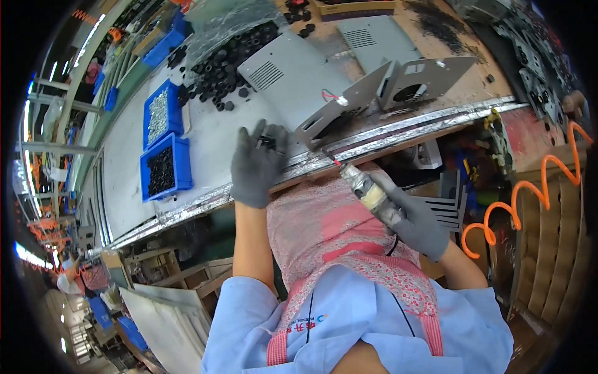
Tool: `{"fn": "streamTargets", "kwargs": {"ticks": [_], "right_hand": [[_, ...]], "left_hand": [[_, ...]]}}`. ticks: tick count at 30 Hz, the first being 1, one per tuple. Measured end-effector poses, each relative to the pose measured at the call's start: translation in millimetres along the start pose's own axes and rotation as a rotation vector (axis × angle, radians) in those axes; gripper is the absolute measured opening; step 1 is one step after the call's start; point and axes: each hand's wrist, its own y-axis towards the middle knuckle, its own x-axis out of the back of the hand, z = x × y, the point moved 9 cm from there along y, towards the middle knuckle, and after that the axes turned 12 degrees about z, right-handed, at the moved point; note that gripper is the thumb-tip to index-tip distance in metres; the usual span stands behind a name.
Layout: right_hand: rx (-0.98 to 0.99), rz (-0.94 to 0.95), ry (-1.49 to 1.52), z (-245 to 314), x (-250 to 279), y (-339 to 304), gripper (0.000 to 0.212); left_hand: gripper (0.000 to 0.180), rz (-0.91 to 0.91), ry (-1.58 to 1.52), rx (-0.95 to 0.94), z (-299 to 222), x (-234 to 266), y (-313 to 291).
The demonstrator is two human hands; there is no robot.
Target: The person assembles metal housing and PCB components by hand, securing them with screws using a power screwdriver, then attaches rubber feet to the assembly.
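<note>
Hands: two, both are mine, in grey gloves.
Left hand (260, 165): its fingers are bent around small black pieces (268, 143), above the near side of the table (208, 143); how many pieces, I cannot count.
Right hand (416, 223): wrapped around one power screwdriver (372, 196) before my apron (317, 218); its bit points to the upright plates, but whether it touches, I cannot tell.
Flat panels (296, 81): two, grey, with slots, lying on the table.
Upright plates (430, 82): I see two, grey; they stand in the way and hide a part of the panels.
Blue bins (182, 163): two, on my left; the farther contains small pale parts, the nearer small black ones.
Black caps (233, 62): one big heap beside the left panel, too many for counting.
Hose (517, 219): one, orange, coiled, on my right.
</note>
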Motion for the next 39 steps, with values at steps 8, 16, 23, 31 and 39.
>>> {"fn": "streamTargets", "kwargs": {"ticks": [8, 16, 23, 31, 39], "right_hand": [[0.090, 0.084, -0.077, 8.0, -27.5, 23.9, 0.055], [0.070, 0.080, -0.094, 14.1, -27.3, 27.3, 0.054], [0.049, 0.093, 0.017, 9.5, -28.5, 29.5, 0.055], [-0.006, 0.113, 0.040, 4.6, -26.5, 29.8, 0.055], [0.072, 0.103, 0.061, 0.0, -31.2, 30.9, 0.054]], "left_hand": [[0.034, 0.175, -0.096, 0.279, 34.6, 19.6, -29.6], [0.029, 0.234, -0.046, 0.321, 48.0, 16.8, -30.9], [0.036, 0.233, 0.199, 0.292, 43.0, 16.4, -30.5], [0.039, 0.221, 0.256, 0.324, 41.2, 7.7, -32.6], [0.034, 0.253, 0.293, 0.316, 44.6, -2.7, -33.0]]}}
